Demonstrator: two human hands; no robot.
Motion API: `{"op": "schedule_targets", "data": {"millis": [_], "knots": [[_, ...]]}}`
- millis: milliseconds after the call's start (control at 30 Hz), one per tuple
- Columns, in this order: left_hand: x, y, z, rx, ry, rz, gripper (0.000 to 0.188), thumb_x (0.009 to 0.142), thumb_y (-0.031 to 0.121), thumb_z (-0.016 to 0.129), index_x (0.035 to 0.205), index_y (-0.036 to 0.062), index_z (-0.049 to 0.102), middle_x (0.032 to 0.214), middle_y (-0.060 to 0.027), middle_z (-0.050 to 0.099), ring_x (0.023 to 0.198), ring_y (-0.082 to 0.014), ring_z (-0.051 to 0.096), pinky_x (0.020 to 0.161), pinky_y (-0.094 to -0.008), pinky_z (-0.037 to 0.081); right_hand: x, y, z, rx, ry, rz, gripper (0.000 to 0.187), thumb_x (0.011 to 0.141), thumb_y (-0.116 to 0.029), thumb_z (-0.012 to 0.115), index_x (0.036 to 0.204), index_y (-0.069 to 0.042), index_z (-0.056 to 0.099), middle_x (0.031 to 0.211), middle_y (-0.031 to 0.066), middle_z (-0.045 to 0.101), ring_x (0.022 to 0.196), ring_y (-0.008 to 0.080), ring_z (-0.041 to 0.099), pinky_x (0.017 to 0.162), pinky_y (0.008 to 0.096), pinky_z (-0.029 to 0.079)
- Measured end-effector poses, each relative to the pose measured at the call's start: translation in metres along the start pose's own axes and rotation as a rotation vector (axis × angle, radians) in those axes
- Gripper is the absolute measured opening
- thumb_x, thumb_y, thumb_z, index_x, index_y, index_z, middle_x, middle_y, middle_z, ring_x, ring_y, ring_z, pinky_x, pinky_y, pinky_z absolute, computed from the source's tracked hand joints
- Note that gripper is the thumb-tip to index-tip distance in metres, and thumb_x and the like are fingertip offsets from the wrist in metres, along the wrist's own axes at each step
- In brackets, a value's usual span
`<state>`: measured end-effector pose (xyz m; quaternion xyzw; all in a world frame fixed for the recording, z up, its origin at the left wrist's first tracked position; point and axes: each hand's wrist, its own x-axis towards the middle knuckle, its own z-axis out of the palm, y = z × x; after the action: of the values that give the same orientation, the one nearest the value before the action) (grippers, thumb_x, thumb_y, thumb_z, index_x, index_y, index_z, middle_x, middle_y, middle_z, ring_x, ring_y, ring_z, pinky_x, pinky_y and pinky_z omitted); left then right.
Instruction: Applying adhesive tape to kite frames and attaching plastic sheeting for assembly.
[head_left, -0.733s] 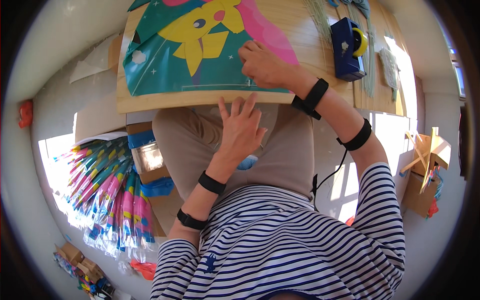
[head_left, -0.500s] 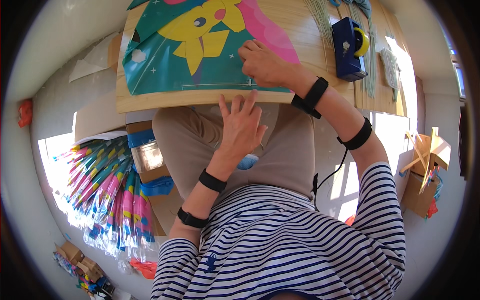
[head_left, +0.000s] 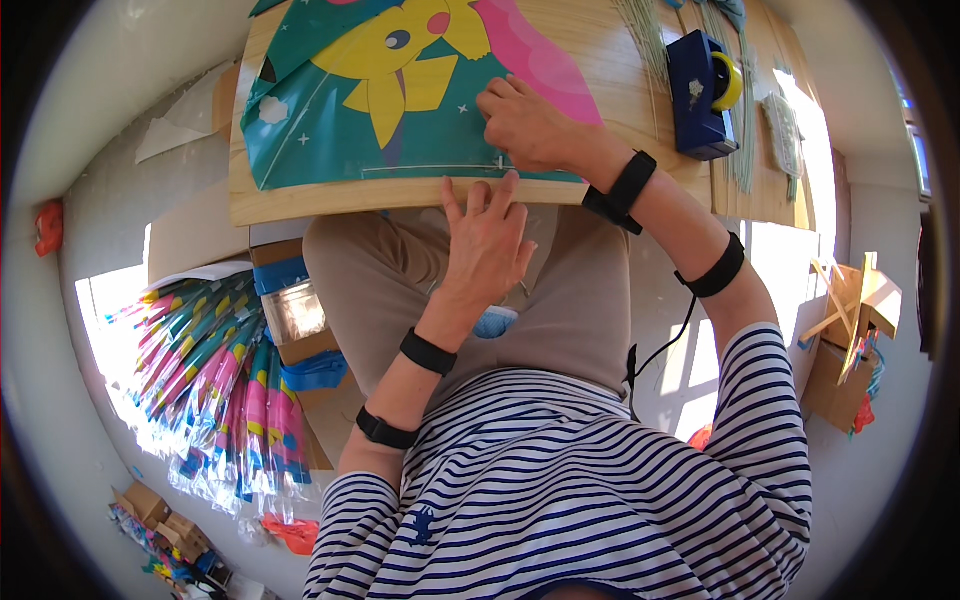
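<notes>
A printed sheet of thin fabric or plastic (head_left: 330, 140), teal and pink with a yellow cartoon figure, lies over the table's near edge. A thin pale rod (head_left: 420, 168) runs along its lower border, with a small whitish fitting (head_left: 500, 163) at its right end. My right hand (head_left: 530, 125) rests on the sheet above that fitting, fingers curled in; whatever they grip is hidden. Below the table edge, my left hand (head_left: 485, 240) has its fingers stretched and apart, palm down. Its longest fingertips reach the sheet's border beside the fitting.
A blue tape dispenser (head_left: 695, 105) with yellow tape stands right of the sheet. Thin sticks (head_left: 742, 130) and a clear plastic packet (head_left: 782, 135) lie farther right. Bundled folded kites in clear sleeves (head_left: 220, 370) are at the left, beside a cardboard box (head_left: 300, 345).
My left hand has moved slightly right and up, its fingertips now at the table edge by the fitting. My right hand stays nearly still on the sheet.
</notes>
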<state>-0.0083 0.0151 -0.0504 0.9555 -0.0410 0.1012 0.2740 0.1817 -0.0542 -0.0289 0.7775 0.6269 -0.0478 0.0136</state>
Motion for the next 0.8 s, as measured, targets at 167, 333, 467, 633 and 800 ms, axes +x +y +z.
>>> {"op": "schedule_targets", "data": {"millis": [167, 333, 467, 633, 800], "knots": [[0.001, 0.001, 0.002, 0.051, -0.013, 0.005, 0.035, 0.068, 0.022, 0.078, 0.093, 0.0023, 0.064, 0.14, -0.0129, 0.049, 0.116, -0.0339, 0.047, 0.111, -0.0703, 0.017, 0.001, -0.005, -0.008, -0.086, -0.016, 0.059, 0.005, 0.065, -0.006, 0.068, 0.067, -0.003, 0.071, 0.099, 0.0119, 0.058, 0.109, 0.0304, 0.052, 0.099, 0.0492, 0.042], [0.002, 0.002, 0.002, 0.076, -0.017, 0.018, 0.035, 0.067, 0.022, 0.078, 0.093, 0.0028, 0.064, 0.14, -0.0129, 0.049, 0.114, -0.0332, 0.048, 0.111, -0.0699, 0.018, 0.003, -0.003, 0.0, -0.159, 0.077, 0.204, 0.012, 0.068, -0.011, 0.073, 0.079, -0.005, 0.071, 0.098, 0.0099, 0.06, 0.105, 0.0297, 0.055, 0.098, 0.0519, 0.042], [0.002, 0.002, 0.002, 0.08, -0.01, 0.024, 0.036, 0.067, 0.022, 0.079, 0.093, 0.0024, 0.064, 0.14, -0.0128, 0.05, 0.113, -0.0326, 0.049, 0.111, -0.0698, 0.018, -0.003, 0.005, -0.012, 0.088, 0.405, 0.382, 0.019, 0.07, -0.014, 0.078, 0.084, -0.008, 0.067, 0.092, 0.0096, 0.06, 0.096, 0.0287, 0.058, 0.092, 0.0456, 0.042], [0.002, 0.001, 0.005, 0.075, 0.002, 0.027, 0.036, 0.066, 0.022, 0.08, 0.092, 0.0023, 0.064, 0.139, -0.0126, 0.05, 0.112, -0.0322, 0.049, 0.111, -0.0691, 0.019, -0.039, -0.019, 0.001, 0.521, 0.278, 0.683, 0.019, 0.07, -0.017, 0.079, 0.075, -0.006, 0.065, 0.075, 0.0104, 0.064, 0.075, 0.0304, 0.063, 0.07, 0.0432, 0.046], [0.001, 0.003, 0.004, 0.075, 0.001, 0.02, 0.037, 0.065, 0.021, 0.081, 0.093, 0.0025, 0.065, 0.139, -0.0135, 0.05, 0.112, -0.0319, 0.05, 0.112, -0.0687, 0.019, -0.035, -0.032, 0.032, 0.584, 0.312, 0.85, 0.021, 0.066, -0.021, 0.082, 0.07, -0.006, 0.068, 0.067, 0.0123, 0.066, 0.065, 0.0324, 0.065, 0.057, 0.0443, 0.047]]}}
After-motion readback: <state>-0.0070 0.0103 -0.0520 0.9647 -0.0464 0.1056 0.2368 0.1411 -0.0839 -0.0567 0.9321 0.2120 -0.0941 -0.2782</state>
